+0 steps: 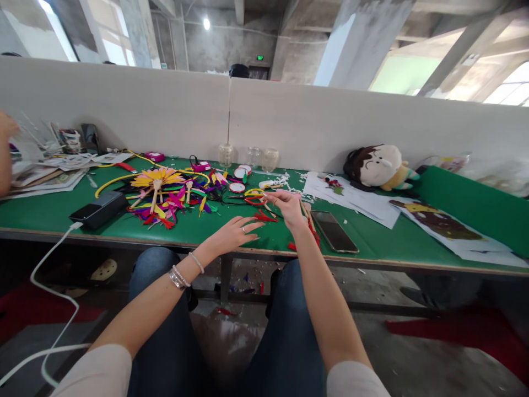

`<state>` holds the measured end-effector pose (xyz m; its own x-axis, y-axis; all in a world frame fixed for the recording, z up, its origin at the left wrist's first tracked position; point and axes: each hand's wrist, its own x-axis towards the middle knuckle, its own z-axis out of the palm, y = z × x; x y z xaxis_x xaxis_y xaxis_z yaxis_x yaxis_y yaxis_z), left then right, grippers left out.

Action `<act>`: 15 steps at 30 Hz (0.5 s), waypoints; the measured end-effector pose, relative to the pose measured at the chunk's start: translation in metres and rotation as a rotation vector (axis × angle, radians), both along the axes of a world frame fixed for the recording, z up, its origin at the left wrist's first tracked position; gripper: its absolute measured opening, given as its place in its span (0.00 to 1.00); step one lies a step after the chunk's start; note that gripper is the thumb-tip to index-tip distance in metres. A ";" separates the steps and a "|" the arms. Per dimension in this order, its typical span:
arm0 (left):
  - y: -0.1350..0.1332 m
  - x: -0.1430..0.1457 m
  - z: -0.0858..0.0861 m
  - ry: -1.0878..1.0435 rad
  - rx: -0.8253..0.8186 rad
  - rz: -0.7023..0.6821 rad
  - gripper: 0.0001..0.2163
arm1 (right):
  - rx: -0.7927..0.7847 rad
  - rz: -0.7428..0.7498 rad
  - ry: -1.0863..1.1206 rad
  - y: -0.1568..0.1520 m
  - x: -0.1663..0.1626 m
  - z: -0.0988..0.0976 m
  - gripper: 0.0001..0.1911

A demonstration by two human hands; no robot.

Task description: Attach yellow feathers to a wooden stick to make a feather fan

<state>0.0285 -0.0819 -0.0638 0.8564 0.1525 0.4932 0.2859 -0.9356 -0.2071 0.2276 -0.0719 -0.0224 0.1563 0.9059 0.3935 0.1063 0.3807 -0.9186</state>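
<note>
My left hand (235, 234) hovers palm down over the front of the green table (198, 237); its fingers are stretched out and nothing is in them. Just beyond its fingertips lie red cut strips (264, 216). My right hand (286, 205) is closed in a pinch to the right of it. What its fingertips hold, if anything, is too small to make out. Close to those fingertips is a red looped handle (253, 201), with a yellow loop (253, 192) behind it. Wooden sticks with red pieces (308, 212) lie partly hidden behind my right wrist.
To the left, a colourful pile of petal-like pieces (165, 201) spreads beside a black power block (99, 210). A phone (335, 231) lies at the right, near paper sheets (372, 208) and a plush doll (378, 168). Glass jars (270, 160) stand against the white partition (165, 110).
</note>
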 end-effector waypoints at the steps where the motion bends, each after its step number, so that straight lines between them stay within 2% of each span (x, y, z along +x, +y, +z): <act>1: 0.003 -0.003 0.004 -0.011 -0.069 0.014 0.09 | 0.015 -0.014 -0.001 0.000 0.002 0.000 0.12; 6: 0.024 -0.033 0.022 -0.157 -0.624 0.150 0.11 | 0.035 -0.037 -0.075 -0.004 0.006 0.003 0.11; 9: 0.025 -0.042 0.027 -0.246 -0.878 0.214 0.14 | -0.024 0.059 -0.142 -0.008 0.001 0.005 0.13; 12: 0.017 -0.037 0.027 -0.253 -1.058 0.151 0.15 | -0.076 0.171 -0.188 -0.011 -0.006 0.005 0.15; 15: 0.012 -0.028 0.025 -0.249 -1.084 0.102 0.16 | -0.147 0.267 -0.250 -0.014 -0.013 0.003 0.14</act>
<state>0.0004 -0.0696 -0.0385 0.7113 0.6699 0.2129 0.2917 -0.5568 0.7777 0.2149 -0.0862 -0.0191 -0.1764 0.9514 0.2524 0.2490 0.2913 -0.9237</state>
